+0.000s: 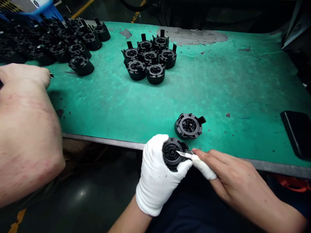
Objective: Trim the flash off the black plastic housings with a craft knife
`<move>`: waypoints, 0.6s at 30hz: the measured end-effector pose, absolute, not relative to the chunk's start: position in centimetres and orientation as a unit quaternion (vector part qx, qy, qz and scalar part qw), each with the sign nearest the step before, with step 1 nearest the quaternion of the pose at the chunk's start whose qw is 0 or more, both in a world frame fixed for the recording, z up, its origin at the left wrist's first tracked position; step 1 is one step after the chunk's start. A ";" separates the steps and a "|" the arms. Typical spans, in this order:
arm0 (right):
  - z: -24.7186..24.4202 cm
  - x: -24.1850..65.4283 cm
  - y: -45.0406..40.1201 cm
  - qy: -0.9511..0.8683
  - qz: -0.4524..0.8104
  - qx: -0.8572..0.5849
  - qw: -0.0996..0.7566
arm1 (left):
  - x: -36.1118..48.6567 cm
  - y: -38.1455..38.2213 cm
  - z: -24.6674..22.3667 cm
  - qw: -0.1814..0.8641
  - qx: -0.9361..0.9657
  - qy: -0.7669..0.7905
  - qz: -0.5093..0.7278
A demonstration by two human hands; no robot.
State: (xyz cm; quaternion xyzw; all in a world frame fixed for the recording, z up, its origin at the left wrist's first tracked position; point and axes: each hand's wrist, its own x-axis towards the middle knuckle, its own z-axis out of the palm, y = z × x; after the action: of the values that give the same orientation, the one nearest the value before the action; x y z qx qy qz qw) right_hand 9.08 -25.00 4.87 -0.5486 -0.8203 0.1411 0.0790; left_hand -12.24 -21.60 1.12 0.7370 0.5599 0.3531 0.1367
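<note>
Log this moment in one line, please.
left hand: gloved, holding black part | right hand: holding knife, tip over part's face | nearby: second black part on green table

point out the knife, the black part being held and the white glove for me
Knife (pixel 186 155): head view, on its metal blade.
Held black part (pixel 172 152): head view, middle of its round face.
White glove (pixel 155 177): head view, on the fabric above the cuff.

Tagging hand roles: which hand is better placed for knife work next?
Probably the right hand: it holds the knife, blade over the black part that the left hand grips.
</note>
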 end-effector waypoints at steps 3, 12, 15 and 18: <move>4.9 9.1 -24.8 -0.818 0.160 -0.548 0.072 | -12.2 -21.6 1.1 0.139 0.737 0.558 0.355; 5.4 8.6 -24.1 -0.815 0.147 -0.559 0.046 | -12.0 -21.7 1.1 0.146 0.731 0.562 0.358; 5.5 8.3 -23.7 -0.800 0.126 -0.585 0.039 | -11.6 -21.7 1.1 0.142 0.720 0.569 0.370; 5.5 8.3 -23.3 -0.792 0.132 -0.594 0.053 | -11.1 -21.7 1.1 0.137 0.701 0.580 0.391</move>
State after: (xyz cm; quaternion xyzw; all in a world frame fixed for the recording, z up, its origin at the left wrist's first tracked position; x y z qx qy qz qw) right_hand 8.30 -23.26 5.55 -0.5936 -0.7920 0.1322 0.0534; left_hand -11.11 -21.70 1.07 0.7012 0.5802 0.3909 0.1372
